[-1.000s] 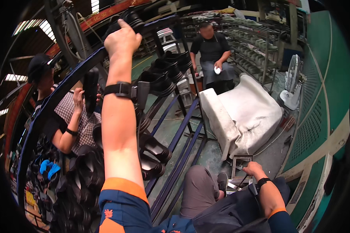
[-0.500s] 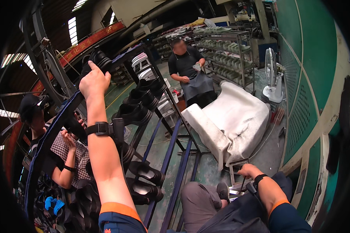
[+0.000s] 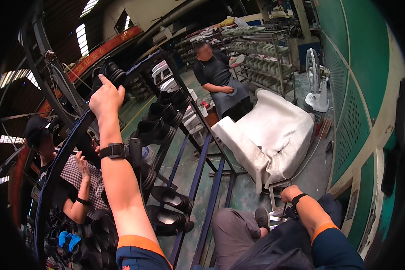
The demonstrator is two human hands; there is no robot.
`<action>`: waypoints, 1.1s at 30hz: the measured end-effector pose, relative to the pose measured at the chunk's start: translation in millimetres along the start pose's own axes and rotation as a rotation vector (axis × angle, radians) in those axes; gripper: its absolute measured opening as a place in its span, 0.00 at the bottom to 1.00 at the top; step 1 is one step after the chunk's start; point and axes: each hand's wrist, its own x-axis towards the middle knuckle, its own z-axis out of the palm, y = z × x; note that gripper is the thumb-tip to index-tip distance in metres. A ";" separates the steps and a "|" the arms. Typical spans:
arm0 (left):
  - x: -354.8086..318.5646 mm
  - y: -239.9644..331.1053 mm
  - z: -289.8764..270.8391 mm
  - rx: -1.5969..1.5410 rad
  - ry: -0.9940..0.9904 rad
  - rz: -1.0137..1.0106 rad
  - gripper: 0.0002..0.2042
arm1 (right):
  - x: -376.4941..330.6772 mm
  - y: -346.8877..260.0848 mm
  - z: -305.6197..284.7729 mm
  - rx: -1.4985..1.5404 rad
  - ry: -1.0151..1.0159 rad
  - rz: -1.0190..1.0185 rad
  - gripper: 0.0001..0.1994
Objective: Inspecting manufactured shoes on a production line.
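Blue metal rack [image 3: 198,180] slants from lower centre up toward upper left, long rails with pegs. Black shoe soles [image 3: 166,198] sit on its pegs in rows, more of them up near the top [image 3: 168,110]. Green concrete floor [image 3: 243,189] under it, stained. On the floor: a worn white armchair [image 3: 274,135] right of the rack, a white standing fan [image 3: 317,81] further back by the green wall, a grey shelf unit [image 3: 261,58] loaded with pale soles behind.
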 end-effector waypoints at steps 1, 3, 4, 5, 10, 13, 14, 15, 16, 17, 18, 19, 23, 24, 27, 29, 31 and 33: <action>0.2 2.1 0.9 0.006 0.001 -0.001 0.41 | -0.7 -0.3 -1.0 -0.029 0.009 -0.012 0.19; -1.3 -2.4 -3.4 -0.003 -0.006 -0.011 0.40 | -2.3 -3.0 -4.9 -0.083 0.014 -0.036 0.19; -1.4 -2.9 -4.7 -0.004 -0.008 -0.018 0.40 | -2.1 -1.9 -7.3 -0.079 0.015 -0.027 0.19; -2.3 -2.4 -5.2 -0.006 -0.010 -0.025 0.40 | -2.7 -1.7 -7.6 -0.076 0.016 -0.019 0.19; -4.0 2.1 -6.0 0.003 -0.027 -0.019 0.40 | -1.5 -0.1 -8.8 0.001 -0.008 0.029 0.20; -3.1 0.4 -4.7 0.013 -0.023 -0.016 0.40 | 0.3 0.4 -11.8 0.071 -0.055 0.048 0.22; -2.8 0.1 -3.5 0.013 -0.014 -0.012 0.40 | 0.9 0.8 -10.6 0.104 -0.054 0.051 0.22; -2.3 -0.6 -2.6 0.017 -0.016 -0.011 0.40 | 0.9 1.7 -8.9 0.103 -0.056 0.046 0.22; -1.2 -0.8 -2.0 0.023 -0.010 -0.013 0.40 | -3.3 3.2 -9.5 0.126 -0.008 0.037 0.20; -0.7 -1.4 -1.5 0.028 -0.003 -0.015 0.40 | -5.6 3.8 -9.6 0.150 0.040 0.027 0.19; -1.1 -2.4 -1.0 0.030 -0.003 -0.014 0.40 | -1.8 3.5 -7.2 0.142 0.049 0.019 0.19; -1.2 -0.8 -2.3 0.024 -0.016 -0.022 0.40 | 0.2 5.0 -5.3 0.144 0.051 0.022 0.19; -3.1 1.2 -4.4 0.019 -0.031 -0.024 0.40 | 0.1 5.3 -4.1 0.181 0.062 0.018 0.20; -2.9 0.6 -4.4 0.022 -0.029 -0.027 0.40 | -1.7 4.4 -5.7 0.193 0.059 0.018 0.21; -3.2 0.3 -8.2 0.018 -0.022 -0.026 0.40 | -7.4 2.9 -10.0 0.192 0.055 0.017 0.21; -2.4 1.4 -9.9 0.000 -0.104 -0.045 0.40 | -9.9 3.0 -10.8 0.207 0.056 0.023 0.21; -3.1 2.3 -9.9 0.002 -0.103 -0.043 0.40 | -11.5 2.9 -11.4 0.220 0.059 0.029 0.21; -3.6 2.8 -8.6 0.004 -0.102 -0.044 0.40 | -12.1 3.1 -12.1 0.245 0.060 0.033 0.21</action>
